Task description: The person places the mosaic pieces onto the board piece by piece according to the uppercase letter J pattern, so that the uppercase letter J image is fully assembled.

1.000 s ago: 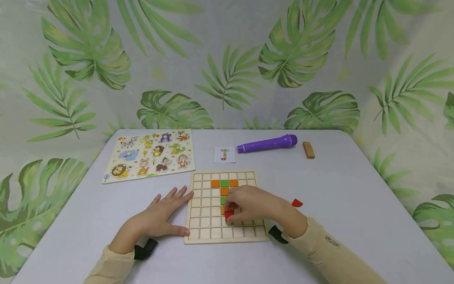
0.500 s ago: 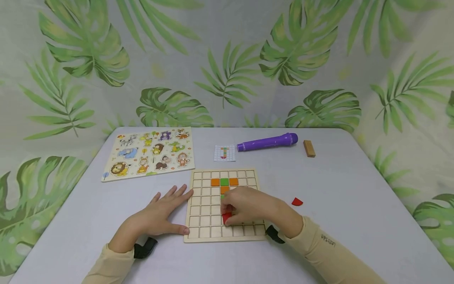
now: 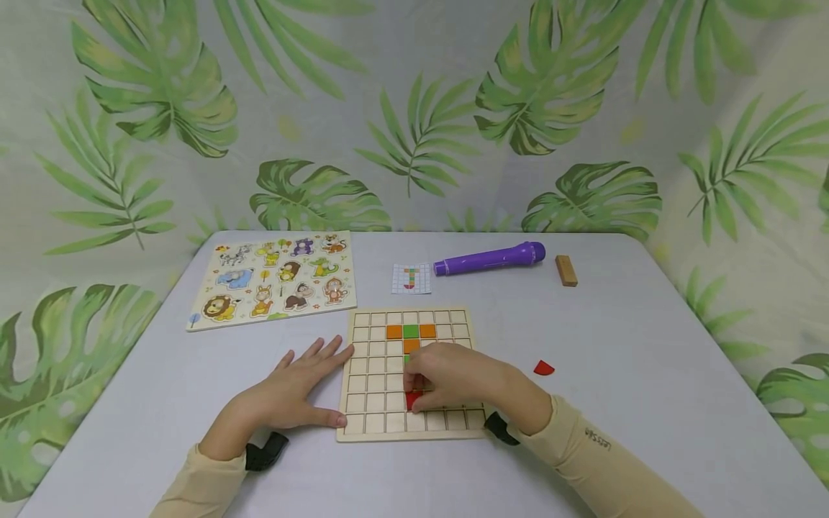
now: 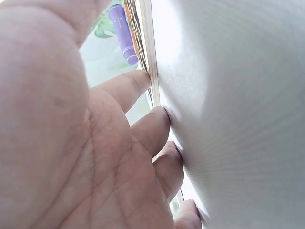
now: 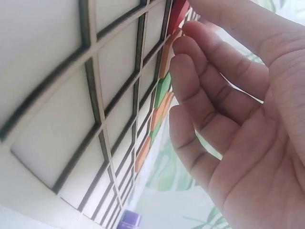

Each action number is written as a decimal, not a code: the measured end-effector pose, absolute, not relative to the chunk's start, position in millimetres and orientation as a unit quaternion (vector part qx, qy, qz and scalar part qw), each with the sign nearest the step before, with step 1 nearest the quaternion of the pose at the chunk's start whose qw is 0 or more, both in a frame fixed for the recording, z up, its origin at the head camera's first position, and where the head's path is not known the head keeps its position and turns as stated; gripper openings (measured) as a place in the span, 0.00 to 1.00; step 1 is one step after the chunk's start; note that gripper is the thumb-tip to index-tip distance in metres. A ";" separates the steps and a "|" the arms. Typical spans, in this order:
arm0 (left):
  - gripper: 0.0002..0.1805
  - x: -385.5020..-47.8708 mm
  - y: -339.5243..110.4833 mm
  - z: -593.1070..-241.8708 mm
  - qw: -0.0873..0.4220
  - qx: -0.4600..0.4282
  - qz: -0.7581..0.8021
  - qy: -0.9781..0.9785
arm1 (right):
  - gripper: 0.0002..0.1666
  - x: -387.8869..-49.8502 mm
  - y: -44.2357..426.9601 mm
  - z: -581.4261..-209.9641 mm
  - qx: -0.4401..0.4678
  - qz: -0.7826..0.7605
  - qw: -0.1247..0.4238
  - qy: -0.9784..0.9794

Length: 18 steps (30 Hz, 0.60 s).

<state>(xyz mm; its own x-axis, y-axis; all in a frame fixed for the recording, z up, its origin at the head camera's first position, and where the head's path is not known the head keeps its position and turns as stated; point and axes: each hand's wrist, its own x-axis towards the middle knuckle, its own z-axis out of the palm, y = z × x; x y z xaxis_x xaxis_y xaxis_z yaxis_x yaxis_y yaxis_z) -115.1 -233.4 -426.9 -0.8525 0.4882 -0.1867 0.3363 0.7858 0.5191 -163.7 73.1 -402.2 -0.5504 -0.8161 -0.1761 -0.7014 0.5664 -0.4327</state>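
Observation:
A wooden grid board (image 3: 376,422) lies flat on the table. Orange and green square tiles fill part of its top row area and run down a middle column, partly hidden by my right hand (image 3: 453,375). Between thumb and fingertips, that hand pinches a red tile (image 3: 412,401) low in the same column, at the board's surface. In the right wrist view the red tile (image 5: 178,15) shows beside the orange one. My left hand (image 3: 291,394) spreads its fingers on the table, with thumb and a fingertip touching the board's left edge.
To the right of the board lies a red quarter-circle tile (image 3: 544,367). Behind it are a small pattern card (image 3: 411,279), a purple toy microphone (image 3: 490,259) and a wooden block (image 3: 566,271). An animal puzzle board (image 3: 275,282) lies at the back left.
My right hand has moved slightly left and toward me with the red tile, which now sits lower against the grid. The left hand stays in place.

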 end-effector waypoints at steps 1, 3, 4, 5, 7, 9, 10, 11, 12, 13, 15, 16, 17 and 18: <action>0.61 -115.4 -233.3 -426.9 0.158 0.221 0.241 0.932 | 0.09 -163.7 73.0 -402.1 -0.440 -0.158 0.181 0.866; 0.61 -115.8 -233.3 -426.8 0.157 0.221 0.240 0.932 | 0.08 -163.9 72.9 -402.1 -0.441 -0.157 0.179 0.865; 0.61 -115.9 -233.4 -426.8 0.157 0.222 0.239 0.932 | 0.08 -164.0 72.7 -402.2 -0.443 -0.156 0.178 0.865; 0.61 -116.1 -233.6 -427.1 0.158 0.221 0.240 0.932 | 0.08 -164.1 72.6 -402.3 -0.444 -0.156 0.177 0.864; 0.61 -116.3 -234.1 -427.9 0.158 0.219 0.240 0.932 | 0.08 -164.1 72.4 -402.8 -0.446 -0.155 0.176 0.864; 0.61 -116.2 -234.4 -428.2 0.158 0.219 0.241 0.932 | 0.08 -163.9 72.3 -403.1 -0.444 -0.156 0.175 0.865; 0.61 -116.1 -234.5 -428.1 0.158 0.220 0.241 0.932 | 0.08 -163.8 72.2 -403.2 -0.444 -0.155 0.175 0.865; 0.61 -116.1 -234.5 -427.9 0.158 0.219 0.242 0.932 | 0.09 -163.6 72.0 -403.2 -0.443 -0.156 0.175 0.865; 0.61 -116.0 -234.4 -427.4 0.157 0.221 0.241 0.932 | 0.09 -163.3 72.0 -403.3 -0.442 -0.157 0.176 0.866; 0.61 -115.7 -234.0 -426.8 0.157 0.220 0.242 0.932 | 0.09 -163.1 71.9 -403.4 -0.440 -0.158 0.177 0.866; 0.61 -115.7 -233.7 -426.0 0.158 0.219 0.244 0.931 | 0.09 -162.6 71.7 -403.6 -0.439 -0.159 0.175 0.867; 0.61 -115.6 -233.4 -425.5 0.156 0.220 0.243 0.932 | 0.09 -162.3 71.7 -403.5 -0.438 -0.159 0.174 0.867; 0.61 -115.6 -233.2 -425.2 0.156 0.219 0.243 0.932 | 0.09 -162.0 71.6 -403.5 -0.439 -0.159 0.173 0.867; 0.61 -115.5 -233.0 -425.3 0.157 0.218 0.243 0.932 | 0.09 -161.7 71.6 -403.6 -0.438 -0.159 0.172 0.868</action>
<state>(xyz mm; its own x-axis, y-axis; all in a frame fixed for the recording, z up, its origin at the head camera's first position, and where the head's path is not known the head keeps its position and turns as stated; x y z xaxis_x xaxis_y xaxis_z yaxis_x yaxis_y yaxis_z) -115.5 -233.0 -425.3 -0.8561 0.4820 -0.1866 0.3292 0.7868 0.5221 -161.7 71.6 -403.6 -0.5564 -0.8155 -0.1593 -0.7061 0.5651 -0.4267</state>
